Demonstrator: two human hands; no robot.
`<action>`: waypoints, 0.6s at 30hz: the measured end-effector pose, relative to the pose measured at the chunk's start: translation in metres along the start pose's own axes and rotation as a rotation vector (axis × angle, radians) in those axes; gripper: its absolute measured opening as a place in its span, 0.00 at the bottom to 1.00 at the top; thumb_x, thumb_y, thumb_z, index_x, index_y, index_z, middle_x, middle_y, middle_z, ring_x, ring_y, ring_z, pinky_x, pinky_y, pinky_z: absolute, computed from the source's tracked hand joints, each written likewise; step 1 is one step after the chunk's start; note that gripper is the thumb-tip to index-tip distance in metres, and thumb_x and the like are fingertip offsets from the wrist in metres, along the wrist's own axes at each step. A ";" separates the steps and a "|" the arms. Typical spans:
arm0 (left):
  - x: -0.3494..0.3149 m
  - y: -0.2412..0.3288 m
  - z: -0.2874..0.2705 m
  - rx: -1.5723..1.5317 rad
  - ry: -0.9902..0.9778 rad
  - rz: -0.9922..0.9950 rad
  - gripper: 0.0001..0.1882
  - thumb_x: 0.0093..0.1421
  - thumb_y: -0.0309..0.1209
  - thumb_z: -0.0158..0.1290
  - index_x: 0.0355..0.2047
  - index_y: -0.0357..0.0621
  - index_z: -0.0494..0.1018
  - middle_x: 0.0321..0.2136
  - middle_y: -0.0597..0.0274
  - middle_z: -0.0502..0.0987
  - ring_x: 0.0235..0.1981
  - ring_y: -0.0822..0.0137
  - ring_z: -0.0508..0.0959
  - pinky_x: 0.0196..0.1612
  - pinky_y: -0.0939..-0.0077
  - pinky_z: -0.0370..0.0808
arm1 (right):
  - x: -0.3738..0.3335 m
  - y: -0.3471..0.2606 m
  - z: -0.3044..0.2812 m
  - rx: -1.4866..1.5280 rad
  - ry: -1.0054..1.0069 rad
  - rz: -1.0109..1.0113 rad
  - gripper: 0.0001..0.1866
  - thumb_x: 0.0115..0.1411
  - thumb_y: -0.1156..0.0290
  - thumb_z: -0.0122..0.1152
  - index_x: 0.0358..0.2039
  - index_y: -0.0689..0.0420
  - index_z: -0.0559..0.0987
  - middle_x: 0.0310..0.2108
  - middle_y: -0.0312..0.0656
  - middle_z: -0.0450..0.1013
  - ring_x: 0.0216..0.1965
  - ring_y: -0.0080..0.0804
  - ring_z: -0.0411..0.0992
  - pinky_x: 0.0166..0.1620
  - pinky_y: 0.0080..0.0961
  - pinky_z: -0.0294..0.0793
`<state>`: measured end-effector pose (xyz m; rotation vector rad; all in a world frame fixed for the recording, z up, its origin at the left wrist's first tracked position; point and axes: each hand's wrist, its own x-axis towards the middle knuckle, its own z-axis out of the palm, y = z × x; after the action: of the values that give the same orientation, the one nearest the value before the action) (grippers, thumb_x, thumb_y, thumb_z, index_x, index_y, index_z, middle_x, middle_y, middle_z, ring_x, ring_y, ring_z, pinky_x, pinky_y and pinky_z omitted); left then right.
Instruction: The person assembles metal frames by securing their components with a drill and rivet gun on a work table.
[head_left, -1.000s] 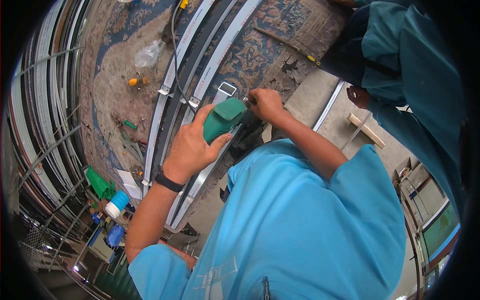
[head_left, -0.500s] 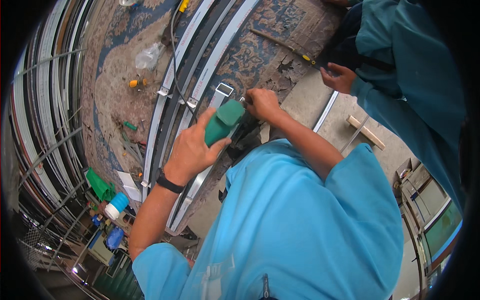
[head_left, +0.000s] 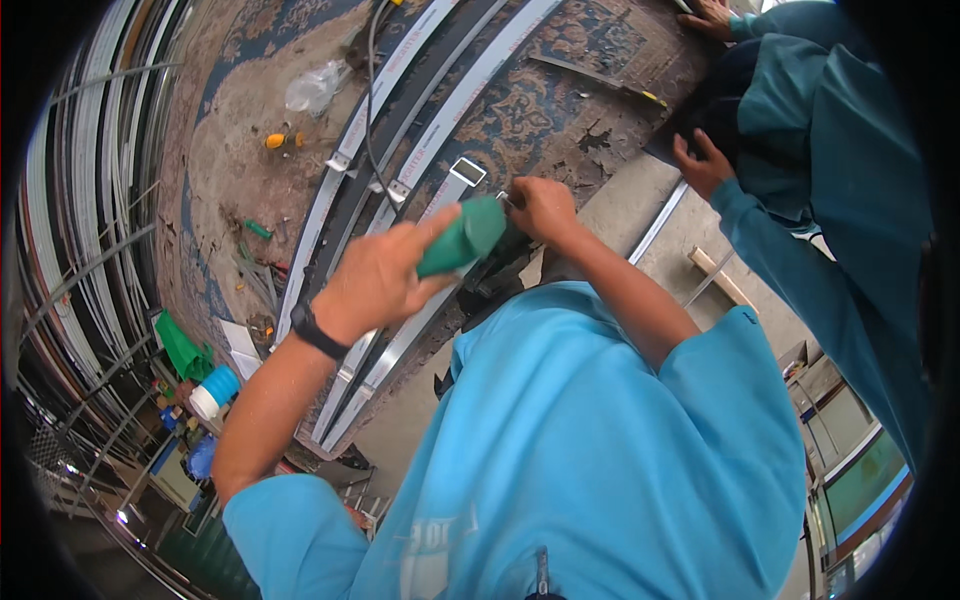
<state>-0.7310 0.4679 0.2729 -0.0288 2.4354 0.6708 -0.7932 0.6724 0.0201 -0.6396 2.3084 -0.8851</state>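
Note:
My left hand (head_left: 375, 275) is closed around a green-bodied power tool (head_left: 468, 238), its blocky green end toward my right hand. What lies on the tool's far side is hidden. My right hand (head_left: 545, 208) has its fingers pinched on a small metal piece (head_left: 503, 199) beside the tool. Just past both hands is the open end of a rectangular metal tube (head_left: 467, 172). Long metal profiles with printed white film (head_left: 440, 125) run across the carpeted table, with small metal brackets (head_left: 398, 190) on them.
A co-worker's hand (head_left: 706, 165) is at the right, near a long flat tool (head_left: 600, 76) with a yellow end. A cable (head_left: 371, 110) crosses the profiles. A clear plastic bag (head_left: 318, 87) and an orange-yellow object (head_left: 283, 140) lie on the carpet (head_left: 225, 180). Racked profiles (head_left: 85, 210) stand left.
The view has shifted slightly. My left hand has tilted the green tool a little, closer to my right hand. The co-worker's hand has come away from the yellow-ended tool, which has turned slightly.

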 end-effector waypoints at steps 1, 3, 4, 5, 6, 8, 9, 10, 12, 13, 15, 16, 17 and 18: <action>-0.001 -0.007 -0.001 -0.030 0.046 0.063 0.41 0.53 0.38 0.71 0.66 0.52 0.68 0.44 0.45 0.82 0.44 0.44 0.83 0.47 0.58 0.80 | 0.000 0.000 0.000 -0.003 0.008 -0.016 0.09 0.50 0.67 0.68 0.32 0.52 0.83 0.33 0.47 0.81 0.38 0.51 0.80 0.42 0.45 0.79; -0.006 -0.021 -0.004 -0.084 0.135 0.146 0.41 0.53 0.38 0.71 0.67 0.51 0.68 0.48 0.44 0.82 0.46 0.42 0.82 0.48 0.57 0.80 | 0.002 -0.001 0.000 -0.065 -0.025 0.071 0.10 0.49 0.66 0.68 0.33 0.53 0.82 0.33 0.49 0.81 0.39 0.53 0.80 0.42 0.46 0.78; -0.016 -0.027 -0.006 -0.087 0.170 0.149 0.40 0.54 0.38 0.71 0.66 0.48 0.68 0.51 0.43 0.81 0.48 0.40 0.81 0.50 0.59 0.79 | 0.002 -0.004 0.001 -0.087 -0.034 0.079 0.10 0.49 0.66 0.68 0.33 0.53 0.82 0.33 0.49 0.81 0.39 0.54 0.80 0.43 0.46 0.78; -0.031 -0.037 -0.012 -0.155 0.244 0.141 0.40 0.55 0.40 0.70 0.66 0.45 0.67 0.50 0.43 0.81 0.48 0.46 0.83 0.51 0.60 0.79 | 0.001 -0.006 -0.002 -0.041 -0.036 0.063 0.10 0.49 0.67 0.67 0.33 0.53 0.82 0.33 0.50 0.80 0.39 0.55 0.79 0.42 0.47 0.78; -0.049 -0.050 -0.017 -0.269 0.300 0.005 0.40 0.57 0.41 0.70 0.66 0.43 0.67 0.49 0.45 0.82 0.47 0.49 0.84 0.52 0.60 0.79 | 0.002 -0.011 -0.002 -0.057 -0.030 0.055 0.11 0.51 0.63 0.69 0.35 0.51 0.82 0.33 0.46 0.82 0.39 0.52 0.80 0.41 0.48 0.78; -0.065 -0.084 -0.013 -0.418 0.702 0.030 0.38 0.58 0.44 0.70 0.63 0.38 0.69 0.39 0.52 0.84 0.35 0.58 0.86 0.41 0.65 0.82 | 0.001 -0.018 -0.005 -0.009 -0.039 0.015 0.12 0.53 0.64 0.69 0.34 0.54 0.77 0.34 0.47 0.79 0.38 0.55 0.78 0.40 0.50 0.75; -0.076 -0.104 -0.006 -0.996 0.676 -0.153 0.36 0.62 0.45 0.67 0.62 0.36 0.68 0.37 0.55 0.83 0.34 0.65 0.84 0.38 0.70 0.82 | 0.003 -0.022 -0.005 -0.011 -0.031 -0.024 0.12 0.53 0.64 0.69 0.34 0.54 0.77 0.34 0.47 0.79 0.38 0.55 0.78 0.40 0.50 0.75; -0.079 -0.130 0.002 -1.089 0.782 -0.167 0.34 0.64 0.49 0.63 0.61 0.38 0.68 0.36 0.55 0.83 0.33 0.66 0.84 0.36 0.73 0.82 | 0.001 -0.024 -0.005 -0.024 0.030 -0.032 0.11 0.53 0.66 0.69 0.34 0.54 0.77 0.36 0.46 0.78 0.39 0.55 0.78 0.40 0.50 0.74; -0.074 -0.187 0.024 -1.204 0.878 -0.183 0.33 0.67 0.53 0.60 0.60 0.39 0.68 0.35 0.55 0.82 0.32 0.68 0.83 0.34 0.75 0.81 | 0.001 -0.029 -0.005 -0.045 0.089 -0.040 0.10 0.53 0.68 0.69 0.33 0.54 0.77 0.37 0.46 0.77 0.40 0.55 0.77 0.40 0.50 0.74; -0.066 -0.219 0.034 -1.395 0.976 -0.222 0.32 0.69 0.56 0.54 0.57 0.40 0.69 0.36 0.58 0.81 0.35 0.68 0.82 0.34 0.73 0.80 | 0.000 -0.030 -0.005 -0.111 0.088 -0.105 0.09 0.53 0.70 0.68 0.33 0.54 0.77 0.38 0.44 0.76 0.41 0.55 0.77 0.40 0.50 0.73; -0.048 -0.280 0.051 -1.604 1.065 -0.251 0.33 0.70 0.60 0.48 0.54 0.40 0.70 0.37 0.60 0.79 0.37 0.68 0.82 0.34 0.71 0.80 | -0.001 -0.030 -0.004 -0.193 0.091 -0.166 0.08 0.53 0.72 0.68 0.33 0.53 0.77 0.40 0.43 0.75 0.42 0.54 0.76 0.41 0.49 0.72; -0.038 -0.308 0.057 -1.793 1.164 -0.221 0.34 0.71 0.61 0.47 0.52 0.39 0.70 0.36 0.58 0.79 0.37 0.66 0.81 0.33 0.71 0.79 | 0.000 -0.029 -0.004 -0.181 0.057 -0.199 0.08 0.53 0.73 0.67 0.34 0.53 0.78 0.40 0.43 0.75 0.43 0.52 0.76 0.42 0.48 0.72; -0.030 -0.332 0.063 -1.985 1.256 -0.194 0.34 0.71 0.63 0.45 0.50 0.39 0.69 0.36 0.57 0.78 0.36 0.65 0.81 0.32 0.70 0.78 | 0.000 -0.028 -0.004 -0.153 0.015 -0.256 0.08 0.53 0.74 0.67 0.35 0.52 0.80 0.40 0.42 0.75 0.44 0.51 0.76 0.44 0.47 0.72; -0.021 -0.353 0.066 -1.999 1.253 -0.187 0.34 0.71 0.63 0.45 0.50 0.39 0.69 0.36 0.57 0.78 0.36 0.65 0.81 0.32 0.70 0.78 | 0.001 -0.027 -0.005 -0.183 0.020 -0.227 0.08 0.53 0.74 0.67 0.35 0.52 0.80 0.40 0.42 0.75 0.44 0.51 0.76 0.44 0.47 0.72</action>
<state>-0.6167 0.1889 0.0773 -1.7397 1.1952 3.1663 -0.7916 0.6560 0.0418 -0.9912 2.3857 -0.7877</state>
